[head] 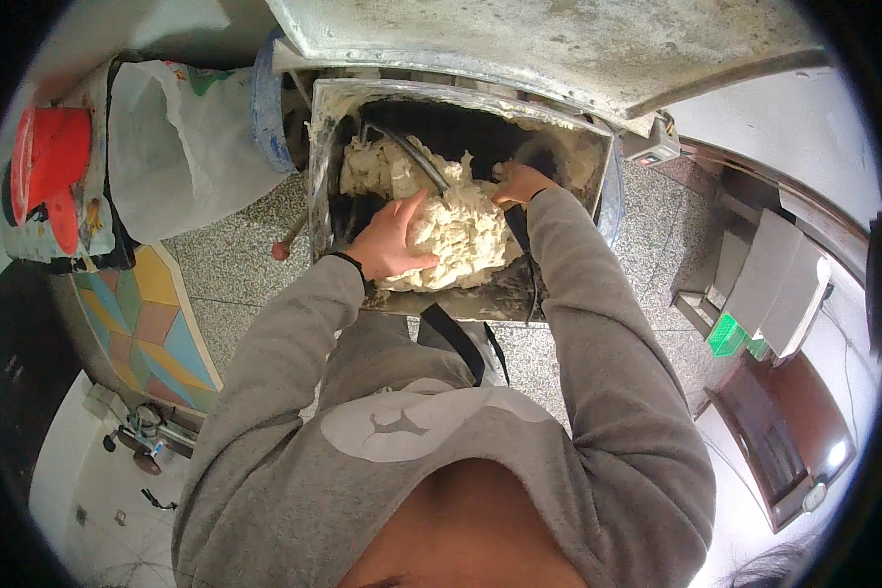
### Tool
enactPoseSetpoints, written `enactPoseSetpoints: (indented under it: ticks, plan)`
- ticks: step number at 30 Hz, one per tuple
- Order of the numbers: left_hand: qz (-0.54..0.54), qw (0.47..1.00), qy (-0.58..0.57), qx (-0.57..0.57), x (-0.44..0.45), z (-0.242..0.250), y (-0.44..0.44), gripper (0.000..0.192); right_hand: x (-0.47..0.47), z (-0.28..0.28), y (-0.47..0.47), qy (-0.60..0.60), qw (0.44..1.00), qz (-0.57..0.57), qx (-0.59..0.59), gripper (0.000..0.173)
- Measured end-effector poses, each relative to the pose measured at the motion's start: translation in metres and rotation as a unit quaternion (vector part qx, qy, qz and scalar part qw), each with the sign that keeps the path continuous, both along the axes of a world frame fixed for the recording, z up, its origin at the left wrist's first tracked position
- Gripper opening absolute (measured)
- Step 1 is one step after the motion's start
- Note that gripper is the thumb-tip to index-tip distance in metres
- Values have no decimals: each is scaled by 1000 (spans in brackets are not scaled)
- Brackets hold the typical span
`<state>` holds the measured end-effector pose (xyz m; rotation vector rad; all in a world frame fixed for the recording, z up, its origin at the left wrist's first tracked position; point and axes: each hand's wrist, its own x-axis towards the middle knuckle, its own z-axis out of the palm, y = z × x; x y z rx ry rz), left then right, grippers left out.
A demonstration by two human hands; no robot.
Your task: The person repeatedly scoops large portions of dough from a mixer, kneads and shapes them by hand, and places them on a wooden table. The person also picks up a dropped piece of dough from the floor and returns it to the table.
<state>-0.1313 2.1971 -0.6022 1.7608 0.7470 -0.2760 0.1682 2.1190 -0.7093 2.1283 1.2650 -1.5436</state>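
A large rough mass of pale dough (459, 239) lies in the metal bowl of a dough mixer (456, 92), around a curved metal mixing bar (415, 156). My left hand (393, 239) presses on the dough's left side, thumb and fingers spread over it. At the dough's upper right, my right hand (522, 184) has its fingers curled at the edge, partly hidden by the sleeve; whether it grips dough I cannot tell. Dough residue clings to the bowl's rim and right wall. A black strap hangs beside my right wrist, over the bowl's near part.
Above the bowl stands a raised metal lid (558, 37). On the left are a blue-rimmed container with a clear plastic liner (191, 147) and a red plastic scoop (59, 154). A switch box (655, 143) sits to the right. A round-knobbed lever (281, 251) sticks out left of the bowl.
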Motion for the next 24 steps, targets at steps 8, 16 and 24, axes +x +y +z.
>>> enactPoseSetpoints:
  ticks: [8, 16, 24]
  plan:
    - [-37, 998, 36, 26, 27, 19, 17, 78, -9, -45, -20, 2, 998, 64, -10, 74]
    - [-70, 994, 73, 41, 57, 16, 44, 66, -24, 10, -31, -18, 996, -88, -12, 39]
    - [-125, 983, 130, 47, 71, -5, 29, 88, -44, 42, -60, -31, 996, -79, 34, 49]
